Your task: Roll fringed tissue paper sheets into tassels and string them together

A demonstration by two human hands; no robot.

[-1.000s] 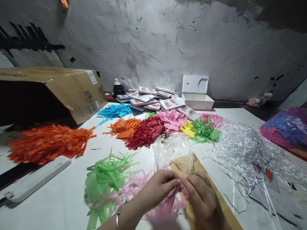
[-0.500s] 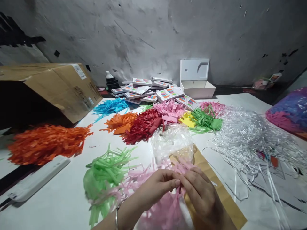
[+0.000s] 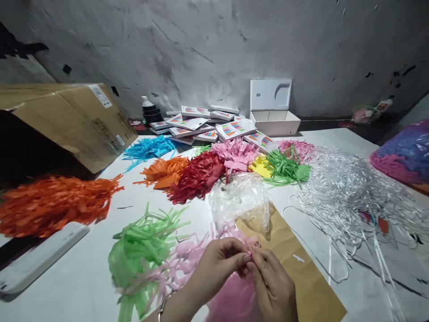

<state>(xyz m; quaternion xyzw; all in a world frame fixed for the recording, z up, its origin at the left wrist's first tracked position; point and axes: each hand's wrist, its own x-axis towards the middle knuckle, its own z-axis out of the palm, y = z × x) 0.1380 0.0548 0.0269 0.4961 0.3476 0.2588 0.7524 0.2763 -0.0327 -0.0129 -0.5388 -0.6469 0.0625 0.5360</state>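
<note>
My left hand (image 3: 219, 264) and my right hand (image 3: 271, 286) meet at the bottom centre, fingertips pinched together on a pink fringed paper piece (image 3: 231, 297). Its pale pink strips (image 3: 181, 266) trail off to the left. The hands hover over a brown paper envelope (image 3: 301, 279) lying on the white table (image 3: 83, 273). A green fringed paper bunch (image 3: 142, 250) lies just left of my left hand. A crumpled clear plastic bag (image 3: 239, 199) sits right behind the hands.
Fringed paper bunches lie behind: orange (image 3: 50, 205), blue (image 3: 147, 150), red (image 3: 197, 176), pink (image 3: 236, 154), dark green (image 3: 284, 167). White shredded strips (image 3: 345, 192) spread on the right. A cardboard box (image 3: 67, 123) lies at left, small flat boxes (image 3: 208, 127) and an open white box (image 3: 273, 109) by the wall.
The view has tilted down and shifted a little. My hands stayed pinched on the pink paper and worked along it, the right hand drawing closer under the left fingertips.
</note>
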